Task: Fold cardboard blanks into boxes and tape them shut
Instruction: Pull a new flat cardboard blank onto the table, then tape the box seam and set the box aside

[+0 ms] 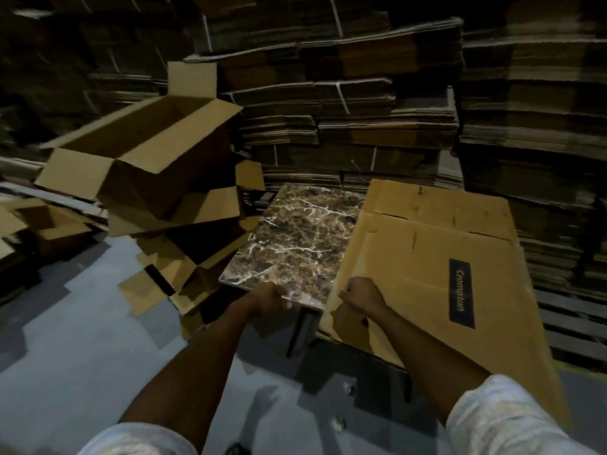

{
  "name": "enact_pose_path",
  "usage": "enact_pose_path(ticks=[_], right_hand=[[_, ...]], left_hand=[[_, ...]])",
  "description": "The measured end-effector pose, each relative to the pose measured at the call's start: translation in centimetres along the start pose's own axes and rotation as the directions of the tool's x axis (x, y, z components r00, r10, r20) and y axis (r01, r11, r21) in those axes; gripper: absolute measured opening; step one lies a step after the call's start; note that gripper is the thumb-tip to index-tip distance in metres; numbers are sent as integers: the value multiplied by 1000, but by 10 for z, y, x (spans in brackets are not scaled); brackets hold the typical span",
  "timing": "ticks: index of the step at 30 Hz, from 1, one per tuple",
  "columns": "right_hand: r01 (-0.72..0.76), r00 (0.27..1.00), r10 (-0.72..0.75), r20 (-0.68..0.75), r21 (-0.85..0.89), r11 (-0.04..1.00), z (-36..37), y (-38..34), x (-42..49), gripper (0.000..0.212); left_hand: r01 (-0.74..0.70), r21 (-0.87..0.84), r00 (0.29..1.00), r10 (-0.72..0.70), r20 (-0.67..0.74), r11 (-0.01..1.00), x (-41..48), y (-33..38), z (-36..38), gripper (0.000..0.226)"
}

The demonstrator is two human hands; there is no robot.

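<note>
We look down on a small table with a marble-patterned top [295, 234], its dark leg [303, 330] showing under the near edge. Our left hand [269, 298] grips that near edge, fingers curled over the rim. Our right hand [361, 295] is just beside it, fingers curled tight at the near left edge of a flat cardboard blank [427, 257] and holding it there.

The blank lies tilted over the right side of the table and hangs past it on the near side. It is still unfolded, flaps out flat, with a dark printed Crompton label [461, 292] facing up.

To the left, an erected box [147, 178] sits open — flaps standing out — atop a loose heap of other folded boxes [184, 257] that touches the table's left side. Another open box [49, 228] rests further left, on the grey floor [82, 339].

Behind everything rise stacks of bundled flat cardboard [361, 110], tied with pale straps, filling the whole background. Pale sleeves [512, 418] show at the bottom of the view.
</note>
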State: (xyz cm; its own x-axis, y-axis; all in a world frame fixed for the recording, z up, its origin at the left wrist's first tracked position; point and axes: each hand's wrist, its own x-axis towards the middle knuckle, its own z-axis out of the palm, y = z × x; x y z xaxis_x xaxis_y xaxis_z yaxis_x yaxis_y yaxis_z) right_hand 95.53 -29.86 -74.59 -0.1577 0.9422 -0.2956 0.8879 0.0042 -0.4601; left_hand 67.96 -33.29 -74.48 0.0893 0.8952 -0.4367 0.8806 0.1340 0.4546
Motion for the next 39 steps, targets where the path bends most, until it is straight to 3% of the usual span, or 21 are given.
enact_pose_path(ticks=[2,5,10,12,16,18,20,22,25,27,29,31,33,35,39], right_hand=[[30,998,-30,-46,-10,1000,2,-30,21,34],[113,986,-114,-125,-10,993,9,-100,57,38],[203,973,-200,-112,20,979,3,-236,101,17],[283,950,-275,-145,40,958,-1,-286,121,13],[417,894,-399,-204,52,908,-13,-377,154,42],[476,870,-460,-180,58,878,-20,-418,170,52],[507,855,-491,-166,74,859,-25,-454,189,59],[551,829,-542,-140,33,834,-28,-485,207,66],[612,787,-611,-83,-18,791,-25,-519,239,73],[633,768,-636,-75,-68,771,-21,-535,263,76],[624,777,-629,-38,-92,776,-20,-547,285,85],[613,790,-611,55,-91,785,-17,-554,302,100],[613,789,-599,137,-102,784,-10,-554,314,111],[603,796,-589,141,-93,793,0,-553,325,113],[584,812,-584,11,-30,811,10,-552,332,107]], left_hand=[[-13,-49,993,7,-118,999,4,-20,-23,42],[-75,-71,977,59,-207,995,13,-60,-74,37],[-62,170,895,130,-427,984,32,-127,-175,30],[-85,187,806,178,-565,979,33,-153,-218,27],[-62,183,539,187,-821,981,38,-199,-308,31],[-32,150,457,148,-877,988,46,-218,-353,35],[30,73,466,51,-883,997,56,-238,-393,43],[132,46,556,-35,-830,990,66,-260,-426,62],[287,177,728,-94,-679,941,86,-289,-463,99],[352,239,787,-148,-599,905,103,-303,-479,112],[366,260,827,-185,-530,894,118,-311,-487,101],[324,285,849,-145,-507,902,129,-315,-487,62],[284,268,799,-73,-597,921,136,-317,-482,24],[251,271,706,16,-708,929,138,-313,-481,4],[118,359,558,237,-795,926,131,-291,-489,16]])
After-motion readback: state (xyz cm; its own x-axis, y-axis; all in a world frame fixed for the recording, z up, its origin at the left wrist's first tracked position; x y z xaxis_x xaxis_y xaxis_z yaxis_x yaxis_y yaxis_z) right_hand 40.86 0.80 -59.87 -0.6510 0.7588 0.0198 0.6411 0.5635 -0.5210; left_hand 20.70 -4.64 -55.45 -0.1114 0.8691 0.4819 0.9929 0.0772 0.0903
